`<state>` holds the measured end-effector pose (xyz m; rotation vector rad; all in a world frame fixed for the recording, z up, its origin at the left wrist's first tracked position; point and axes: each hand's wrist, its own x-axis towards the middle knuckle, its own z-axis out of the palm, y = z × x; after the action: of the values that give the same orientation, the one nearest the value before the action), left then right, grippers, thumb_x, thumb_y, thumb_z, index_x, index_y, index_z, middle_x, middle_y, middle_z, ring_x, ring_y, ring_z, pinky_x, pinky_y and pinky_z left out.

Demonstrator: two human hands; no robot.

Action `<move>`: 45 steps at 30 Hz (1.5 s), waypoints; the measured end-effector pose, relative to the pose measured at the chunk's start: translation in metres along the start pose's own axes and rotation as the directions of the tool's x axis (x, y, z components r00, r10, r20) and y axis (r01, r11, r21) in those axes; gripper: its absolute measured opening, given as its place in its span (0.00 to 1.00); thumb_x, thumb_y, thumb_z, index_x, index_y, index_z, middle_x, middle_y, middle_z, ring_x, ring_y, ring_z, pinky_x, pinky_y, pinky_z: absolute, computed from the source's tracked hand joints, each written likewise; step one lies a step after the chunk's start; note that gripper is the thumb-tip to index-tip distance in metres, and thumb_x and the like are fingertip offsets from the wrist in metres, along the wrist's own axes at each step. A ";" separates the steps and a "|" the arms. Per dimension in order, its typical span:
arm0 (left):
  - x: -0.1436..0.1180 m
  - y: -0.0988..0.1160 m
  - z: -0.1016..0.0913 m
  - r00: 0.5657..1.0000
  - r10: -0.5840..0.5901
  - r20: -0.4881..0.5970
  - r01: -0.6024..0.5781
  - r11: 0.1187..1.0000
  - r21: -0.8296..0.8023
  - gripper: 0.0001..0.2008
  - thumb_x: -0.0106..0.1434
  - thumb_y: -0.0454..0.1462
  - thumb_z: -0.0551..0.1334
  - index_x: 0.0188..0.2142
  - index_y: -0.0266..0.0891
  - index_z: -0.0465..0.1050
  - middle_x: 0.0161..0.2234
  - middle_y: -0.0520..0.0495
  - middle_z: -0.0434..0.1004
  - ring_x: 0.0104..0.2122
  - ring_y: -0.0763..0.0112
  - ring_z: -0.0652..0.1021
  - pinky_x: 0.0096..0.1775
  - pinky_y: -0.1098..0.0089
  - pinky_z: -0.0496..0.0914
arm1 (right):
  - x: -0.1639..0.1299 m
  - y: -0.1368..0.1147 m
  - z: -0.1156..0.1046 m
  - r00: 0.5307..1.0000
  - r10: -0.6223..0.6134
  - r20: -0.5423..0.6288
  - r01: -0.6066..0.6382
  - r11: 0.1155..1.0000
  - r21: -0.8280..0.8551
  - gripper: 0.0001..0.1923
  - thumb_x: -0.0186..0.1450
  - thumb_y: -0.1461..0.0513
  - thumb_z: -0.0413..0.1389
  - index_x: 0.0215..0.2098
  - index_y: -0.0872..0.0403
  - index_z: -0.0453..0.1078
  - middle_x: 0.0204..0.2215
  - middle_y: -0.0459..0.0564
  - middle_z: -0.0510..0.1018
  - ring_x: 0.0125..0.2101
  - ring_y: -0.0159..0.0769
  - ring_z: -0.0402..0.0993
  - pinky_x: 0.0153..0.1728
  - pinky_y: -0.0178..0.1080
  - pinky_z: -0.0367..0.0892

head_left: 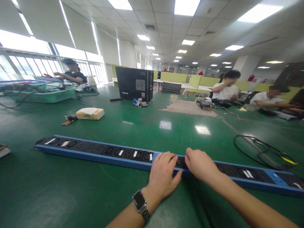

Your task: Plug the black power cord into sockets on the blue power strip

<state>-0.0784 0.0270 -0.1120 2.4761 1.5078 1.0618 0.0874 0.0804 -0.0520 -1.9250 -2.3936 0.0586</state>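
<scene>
While left hand (163,172) clasps blue multi-outlet power strip (95,149), presumably to steady it, right hand (201,163) curls fingers atop; grasp hidden, cannot tell.

We look out from a single camera worn on the head, placed above the near side of the green bench (114,193), facing forward across it and tilted down, so that our left forearm (128,217) comes in between 6 and 7 o'clock, our right forearm (247,201) from 4 o'clock, and the fingers (166,157) lie close, off the middle at 5 o'clock. The view is wide and deep: past the black computer case (130,79), farther off at 11 o'clock, we see well ahead, with the ceiling (163,31) at 12 o'clock and window blinds (45,19) at 10 o'clock.
</scene>
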 end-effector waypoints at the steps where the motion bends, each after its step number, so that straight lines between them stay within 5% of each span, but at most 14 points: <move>1: 0.000 -0.001 0.001 1.000 0.003 0.010 -0.003 1.000 0.012 0.19 0.60 0.40 0.61 0.51 0.38 0.69 0.52 0.43 0.72 0.53 0.55 0.69 0.57 0.54 0.60 | 0.001 0.002 -0.002 1.000 0.006 -0.003 -0.006 1.000 0.003 0.12 0.61 0.58 0.54 0.37 0.56 0.74 0.32 0.55 0.80 0.36 0.38 0.75 0.36 0.34 0.61; 13: 0.005 0.002 -0.002 0.999 0.016 0.047 -0.019 0.997 0.068 0.17 0.61 0.40 0.60 0.50 0.40 0.70 0.51 0.43 0.72 0.52 0.56 0.69 0.55 0.53 0.60 | -0.009 0.017 -0.013 0.997 0.072 -0.034 -0.070 0.996 0.047 0.11 0.61 0.57 0.55 0.36 0.55 0.75 0.30 0.53 0.80 0.34 0.37 0.75 0.35 0.33 0.60; 23: 0.004 0.003 -0.001 0.999 0.024 0.029 -0.027 0.996 0.080 0.17 0.61 0.41 0.61 0.49 0.40 0.70 0.50 0.43 0.72 0.51 0.57 0.70 0.53 0.54 0.61 | -0.010 -0.003 -0.002 1.000 -0.024 -0.006 0.024 1.000 0.011 0.11 0.65 0.60 0.48 0.34 0.54 0.72 0.31 0.53 0.80 0.32 0.36 0.75 0.31 0.34 0.58; 36: 0.005 0.004 -0.004 0.999 0.026 0.042 -0.029 0.997 0.067 0.16 0.61 0.39 0.61 0.49 0.40 0.70 0.50 0.43 0.72 0.51 0.57 0.70 0.53 0.54 0.62 | -0.017 -0.008 -0.003 1.000 0.008 -0.028 -0.009 0.999 -0.044 0.11 0.66 0.61 0.46 0.36 0.53 0.71 0.31 0.53 0.80 0.31 0.38 0.75 0.30 0.35 0.57; 41: 0.005 0.004 -0.005 1.000 0.029 -0.007 -0.029 0.999 0.014 0.15 0.60 0.37 0.62 0.47 0.40 0.70 0.49 0.43 0.73 0.50 0.56 0.70 0.53 0.53 0.62 | -0.009 0.021 -0.001 1.000 -0.017 -0.024 0.021 0.980 0.199 0.17 0.67 0.52 0.45 0.34 0.51 0.72 0.29 0.48 0.79 0.30 0.35 0.74 0.31 0.33 0.59; 45: -0.001 0.012 -0.007 0.993 0.043 -0.107 -0.053 0.994 -0.093 0.07 0.61 0.37 0.59 0.39 0.38 0.71 0.39 0.43 0.75 0.42 0.58 0.72 0.46 0.55 0.66 | -0.008 0.063 0.018 0.968 0.079 -0.237 -0.024 0.973 0.228 0.21 0.67 0.49 0.45 0.42 0.54 0.73 0.39 0.52 0.79 0.40 0.38 0.73 0.40 0.37 0.62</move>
<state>-0.0740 0.0178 -0.1026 2.4391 1.3942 1.2596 0.1488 0.0864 -0.0745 -1.7777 -2.0818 0.0847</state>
